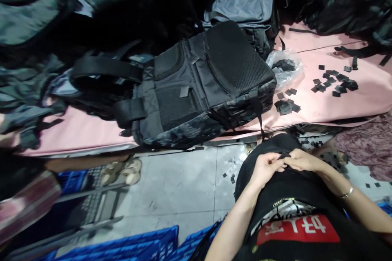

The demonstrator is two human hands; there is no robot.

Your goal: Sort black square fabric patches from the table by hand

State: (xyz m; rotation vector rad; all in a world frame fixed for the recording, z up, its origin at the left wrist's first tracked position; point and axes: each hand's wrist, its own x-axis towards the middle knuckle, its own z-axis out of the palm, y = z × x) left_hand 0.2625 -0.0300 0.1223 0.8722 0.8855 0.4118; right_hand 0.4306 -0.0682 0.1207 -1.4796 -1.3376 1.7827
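Over my lap, my left hand [267, 166] and my right hand [301, 160] meet, fingertips pinched around a small black square patch [284, 155]. The fingers partly cover the patch. Beyond them, a black and camouflage backpack [196, 77] lies with its padded mesh back panel facing up. A small grey square [184, 91] rests on its lower mesh. To the right of the bag is a pile of loose black squares [286, 107], and behind it a clear plastic bag [298, 69] holds more of them.
The pink tabletop [324, 108] bears another scatter of black squares [333, 81]. More camouflage backpacks [27, 12] crowd the back and left. Blue plastic crates [147, 244] stand on the floor below. At the far left, part of another person [27, 187] sits near beige shoes [131, 171].
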